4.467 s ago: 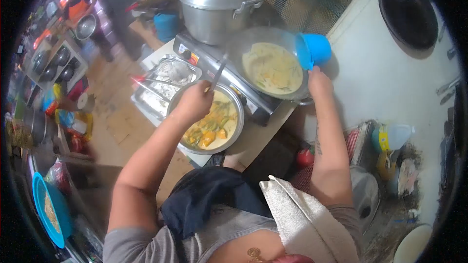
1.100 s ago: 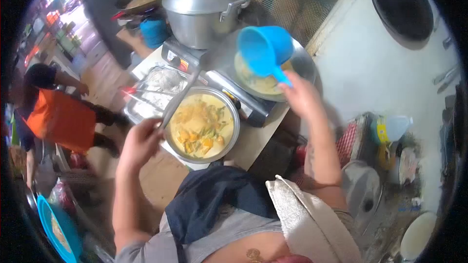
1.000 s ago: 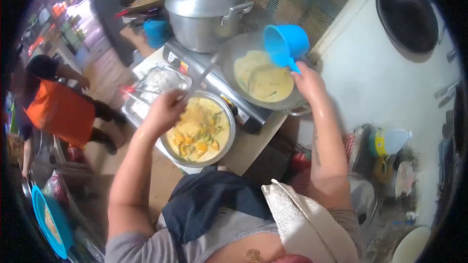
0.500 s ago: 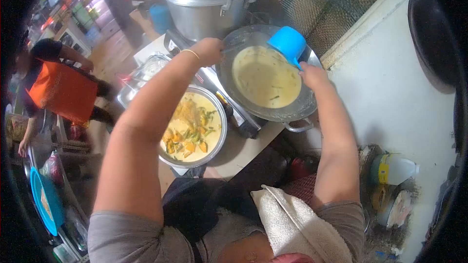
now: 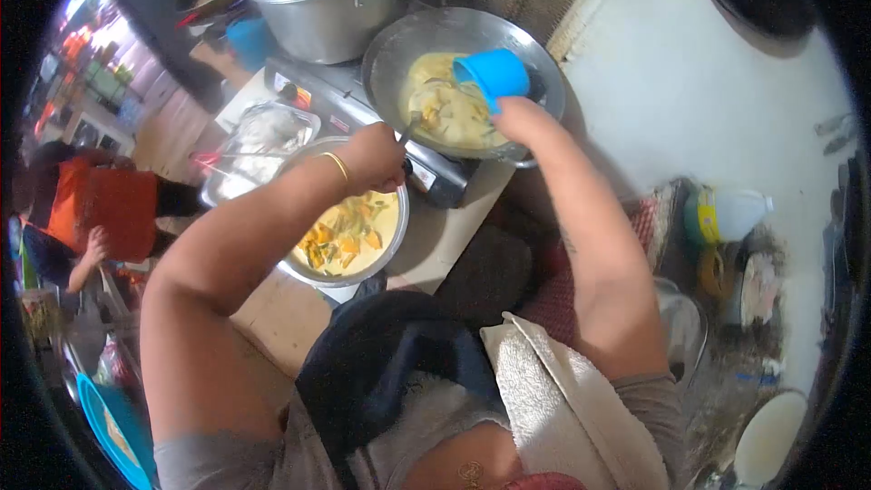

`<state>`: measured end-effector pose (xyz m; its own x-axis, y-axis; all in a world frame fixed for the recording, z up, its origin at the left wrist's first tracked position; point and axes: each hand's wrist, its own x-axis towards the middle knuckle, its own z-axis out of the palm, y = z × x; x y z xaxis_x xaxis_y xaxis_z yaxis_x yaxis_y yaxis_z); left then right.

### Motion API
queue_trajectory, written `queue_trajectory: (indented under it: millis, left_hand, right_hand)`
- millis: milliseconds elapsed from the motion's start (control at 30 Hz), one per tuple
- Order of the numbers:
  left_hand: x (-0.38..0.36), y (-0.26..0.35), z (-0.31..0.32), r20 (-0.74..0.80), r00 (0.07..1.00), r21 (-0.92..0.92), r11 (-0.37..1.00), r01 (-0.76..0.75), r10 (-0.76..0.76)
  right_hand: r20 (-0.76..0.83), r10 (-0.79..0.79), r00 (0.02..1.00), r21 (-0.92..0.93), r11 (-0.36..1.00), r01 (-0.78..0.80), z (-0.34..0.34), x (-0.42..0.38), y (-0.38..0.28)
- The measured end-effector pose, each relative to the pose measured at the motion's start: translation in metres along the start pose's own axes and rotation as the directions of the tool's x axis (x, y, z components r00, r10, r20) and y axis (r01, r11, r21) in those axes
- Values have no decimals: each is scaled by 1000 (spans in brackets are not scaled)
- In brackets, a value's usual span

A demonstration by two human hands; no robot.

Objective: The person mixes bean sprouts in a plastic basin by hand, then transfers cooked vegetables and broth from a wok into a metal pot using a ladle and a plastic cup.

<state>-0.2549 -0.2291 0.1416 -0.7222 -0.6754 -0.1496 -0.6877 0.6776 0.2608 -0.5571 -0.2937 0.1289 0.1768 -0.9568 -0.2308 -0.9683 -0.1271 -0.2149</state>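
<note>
My left hand (image 5: 376,156) is closed round the handle of a dark utensil (image 5: 410,130), whose end reaches the wok's near left rim. The wok (image 5: 386,50) sits at the stove and holds creamy yellow soup (image 5: 437,102) with pieces in it. My right hand (image 5: 526,122) grips the handle of a blue dipper (image 5: 497,75), tilted over the soup. Below my left hand, partly hidden by my forearm, stands a round metal pot (image 5: 399,240) of creamy stew with orange and green pieces (image 5: 349,234).
A large lidded aluminium pot (image 5: 318,14) stands behind the stove (image 5: 345,113). Left of the stew is a clear container with white contents (image 5: 263,141). A person in orange (image 5: 104,209) is at the left, near a blue basin (image 5: 113,426). A white wall (image 5: 671,82) rises at the right.
My left hand has moved down toward the stew pot with the utensil. The dipper is now lower over the wok, and the soup's surface is stirred, with more pieces showing. The whole view has shifted.
</note>
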Motion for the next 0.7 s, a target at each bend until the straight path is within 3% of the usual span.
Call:
queue_trajectory:
  millis: [67, 167, 300, 400, 467, 567, 667, 700]
  left_hand:
    - [8, 15, 19, -74, 996, 130, 991, -40, 50]
    - [7, 66, -12, 43, 997, 248, 966, -71, 63]
    - [7, 87, -22, 25, 998, 183, 982, -54, 51]
    - [12, 99, -29, 42, 980, -226, 953, 200, -195]
    - [9, 104, -33, 5, 960, -304, 914, 268, -280]
    - [-16, 115, -45, -189, 934, -189, 945, 268, -302]
    - [-47, 114, -53, -337, 890, -146, 951, 273, -307]
    - [-58, 110, -54, -368, 887, -99, 960, 261, -279]
  right_hand:
    - [-9, 48, 999, -67, 997, -49, 6, -11, -42]
    - [-156, 103, 982, 28, 995, -100, 27, -14, -73]
    - [-191, 207, 960, 161, 971, -177, 28, -14, -83]
    - [-233, 300, 925, 315, 923, -220, 24, -31, -90]
    - [-300, 395, 868, 482, 848, -219, 28, -35, -96]
    - [-307, 545, 781, 765, 629, -138, 48, -16, -79]
    - [-42, 566, 823, 998, 55, 13, 45, -31, -81]
    - [-33, 543, 839, 999, 11, 32, 37, -46, -90]
